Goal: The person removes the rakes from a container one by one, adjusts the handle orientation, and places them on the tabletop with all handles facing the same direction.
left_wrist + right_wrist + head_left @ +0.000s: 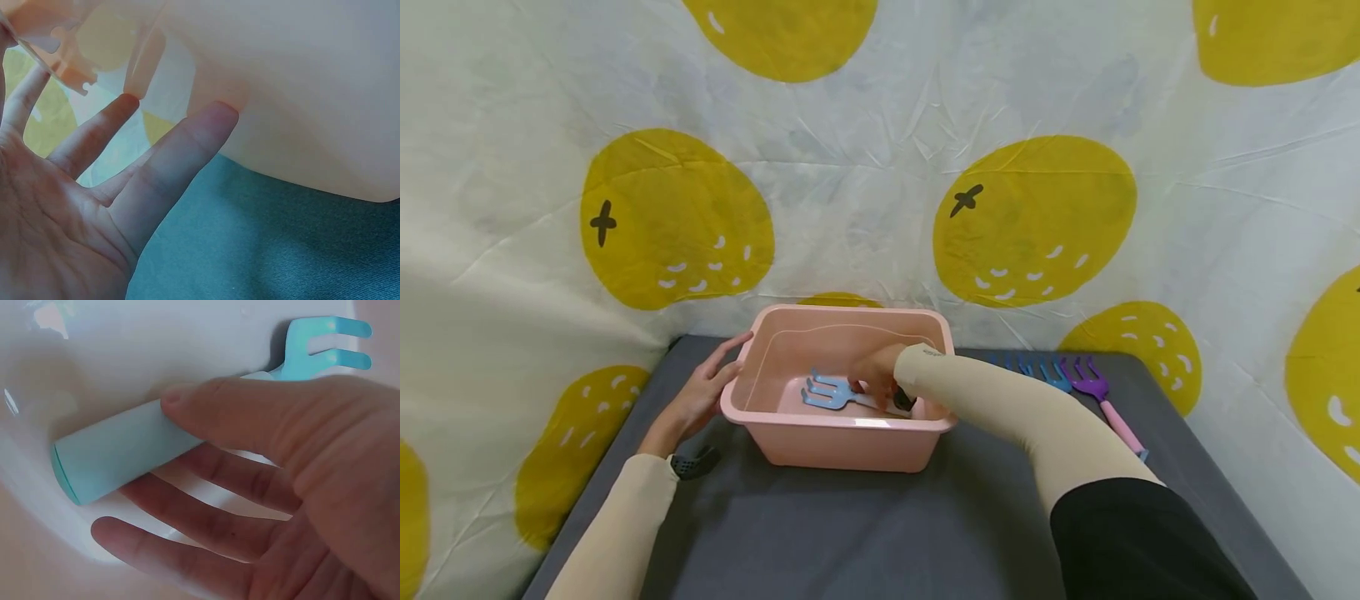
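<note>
A pink plastic basin (842, 446) stands on the dark table. My right hand (876, 371) reaches down inside it to a light blue hand fork (827, 393) with a pale handle (119, 450). In the right wrist view the thumb lies on top of the handle, with the fingers curled at its lower side; the fork's tines point away past the wrist. My left hand (700, 396) is at the basin's left side with fingers spread. The left wrist view shows the thumb (187, 140) and a fingertip against the basin's outer wall, under the rim.
Right of the basin lie a purple hand fork (1088, 382) with a pink handle and a blue hand fork (1056, 377), partly hidden behind my right sleeve. A white cloth (865, 225) printed with yellow fruit hangs behind and beside the table (850, 533).
</note>
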Demonstrator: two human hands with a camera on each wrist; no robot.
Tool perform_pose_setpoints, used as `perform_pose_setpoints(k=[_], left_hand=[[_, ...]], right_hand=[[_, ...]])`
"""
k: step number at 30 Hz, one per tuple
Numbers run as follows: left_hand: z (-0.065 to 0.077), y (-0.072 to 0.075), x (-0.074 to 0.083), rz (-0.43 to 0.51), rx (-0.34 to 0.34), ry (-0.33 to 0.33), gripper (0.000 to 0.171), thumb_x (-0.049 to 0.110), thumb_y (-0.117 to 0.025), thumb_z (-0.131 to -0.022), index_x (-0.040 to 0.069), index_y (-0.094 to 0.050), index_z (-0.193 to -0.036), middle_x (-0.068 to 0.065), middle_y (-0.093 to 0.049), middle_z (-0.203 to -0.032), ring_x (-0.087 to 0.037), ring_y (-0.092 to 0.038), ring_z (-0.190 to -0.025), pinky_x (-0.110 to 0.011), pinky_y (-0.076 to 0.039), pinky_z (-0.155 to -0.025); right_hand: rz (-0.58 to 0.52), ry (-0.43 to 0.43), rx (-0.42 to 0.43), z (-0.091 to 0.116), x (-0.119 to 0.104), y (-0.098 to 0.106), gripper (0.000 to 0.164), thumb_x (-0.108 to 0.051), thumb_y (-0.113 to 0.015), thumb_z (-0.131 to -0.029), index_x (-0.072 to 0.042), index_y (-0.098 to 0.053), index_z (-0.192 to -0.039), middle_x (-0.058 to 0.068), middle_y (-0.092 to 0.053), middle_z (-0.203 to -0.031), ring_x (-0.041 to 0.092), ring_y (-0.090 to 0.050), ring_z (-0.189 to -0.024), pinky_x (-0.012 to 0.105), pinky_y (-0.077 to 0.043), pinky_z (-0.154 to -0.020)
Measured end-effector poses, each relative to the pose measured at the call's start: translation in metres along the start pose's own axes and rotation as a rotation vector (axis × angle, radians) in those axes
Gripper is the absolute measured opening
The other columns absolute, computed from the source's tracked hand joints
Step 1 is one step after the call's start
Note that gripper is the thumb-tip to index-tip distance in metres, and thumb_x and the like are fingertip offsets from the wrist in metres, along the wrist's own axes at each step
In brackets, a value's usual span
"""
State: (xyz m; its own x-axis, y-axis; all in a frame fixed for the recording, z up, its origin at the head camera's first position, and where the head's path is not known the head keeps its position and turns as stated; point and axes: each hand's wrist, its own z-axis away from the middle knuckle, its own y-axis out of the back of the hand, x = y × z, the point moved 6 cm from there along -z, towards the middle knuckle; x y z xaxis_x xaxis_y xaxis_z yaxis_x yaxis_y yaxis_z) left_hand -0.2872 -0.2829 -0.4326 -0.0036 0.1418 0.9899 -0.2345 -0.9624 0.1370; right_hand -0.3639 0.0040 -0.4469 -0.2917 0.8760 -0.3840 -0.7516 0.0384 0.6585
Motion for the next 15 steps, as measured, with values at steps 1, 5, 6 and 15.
perform_pose_setpoints(k=[1,5,6,15], left_hand=[[0.0,-0.001,0.0,0.003,-0.002,0.0,0.061,0.036,-0.051,-0.109,0.032,-0.026,-0.164,-0.018,-0.022,-0.165,-0.049,-0.05,-0.127,-0.056,-0.058,-0.081],[-0.002,-0.003,0.002,0.008,-0.01,0.002,0.061,0.036,-0.051,-0.109,0.032,-0.025,-0.164,-0.018,-0.021,-0.166,-0.054,-0.046,-0.13,-0.06,-0.056,-0.082],[-0.002,-0.003,0.002,0.007,-0.009,0.003,0.061,0.036,-0.051,-0.109,0.032,-0.025,-0.164,-0.018,-0.021,-0.166,-0.053,-0.045,-0.131,-0.062,-0.055,-0.084],[0.0,-0.005,0.002,-0.008,-0.004,0.009,0.06,0.036,-0.051,-0.109,0.032,-0.026,-0.163,-0.02,-0.024,-0.165,-0.045,-0.052,-0.126,-0.056,-0.058,-0.083]], right_hand=[[-0.021,0.001,0.002,0.008,-0.002,0.0,0.037,-0.012,-0.074,-0.086,-0.024,-0.066,-0.12,0.005,-0.056,-0.084,0.022,-0.048,-0.065,0.031,-0.034,-0.056],[-0.069,-0.015,-0.001,0.029,-0.008,-0.001,0.037,-0.016,-0.069,-0.088,-0.025,-0.063,-0.123,0.005,-0.053,-0.078,0.02,-0.042,-0.06,0.03,-0.027,-0.054],[-0.082,-0.019,-0.001,0.031,-0.008,-0.001,0.037,-0.017,-0.069,-0.088,-0.025,-0.062,-0.124,0.004,-0.052,-0.077,0.019,-0.04,-0.059,0.029,-0.027,-0.053],[0.096,0.098,-0.014,-0.008,0.003,0.008,0.05,-0.009,-0.083,-0.081,-0.032,-0.066,-0.122,0.004,-0.056,-0.097,0.022,-0.056,-0.065,0.03,-0.043,-0.053]])
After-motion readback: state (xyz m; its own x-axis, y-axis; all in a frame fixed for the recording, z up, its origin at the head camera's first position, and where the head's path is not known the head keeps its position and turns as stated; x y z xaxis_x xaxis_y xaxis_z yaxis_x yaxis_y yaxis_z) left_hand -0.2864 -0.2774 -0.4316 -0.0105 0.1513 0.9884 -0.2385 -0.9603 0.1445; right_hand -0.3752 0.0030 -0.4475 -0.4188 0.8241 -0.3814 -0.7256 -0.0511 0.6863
